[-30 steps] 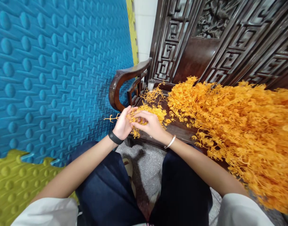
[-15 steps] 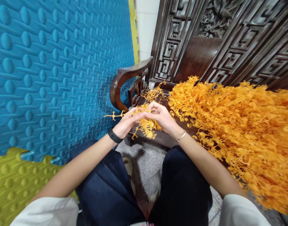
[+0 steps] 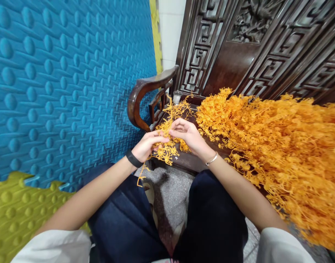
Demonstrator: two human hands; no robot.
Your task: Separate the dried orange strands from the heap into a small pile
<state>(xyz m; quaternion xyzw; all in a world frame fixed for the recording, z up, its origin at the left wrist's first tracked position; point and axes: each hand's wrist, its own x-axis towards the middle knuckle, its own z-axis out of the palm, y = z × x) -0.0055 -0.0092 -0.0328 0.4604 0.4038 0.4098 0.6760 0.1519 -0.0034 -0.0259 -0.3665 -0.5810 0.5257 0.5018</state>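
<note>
Two hands work over the worktop (image 3: 187,159) near its front left corner: the left hand (image 3: 147,146) has its grip closed around orange sprigs (image 3: 167,152), and the right hand (image 3: 190,137) pinches them between thumb and fingers. Loose stems (image 3: 183,109) lie toward the back left corner; a big orange heap (image 3: 288,146) covers the right side.

The wooden bench (image 3: 185,161), at the centre of the frame, has dark brown wood with a glossy, polished surface, and its armrest (image 3: 153,83) shines smoothly along the curve. The padded mat (image 3: 57,80) at the left looks like matt foam (I would say rather rubbery), rough with raised bumps, while the bracelet (image 3: 212,159) near the centre is of smooth, shiny metal.
</note>
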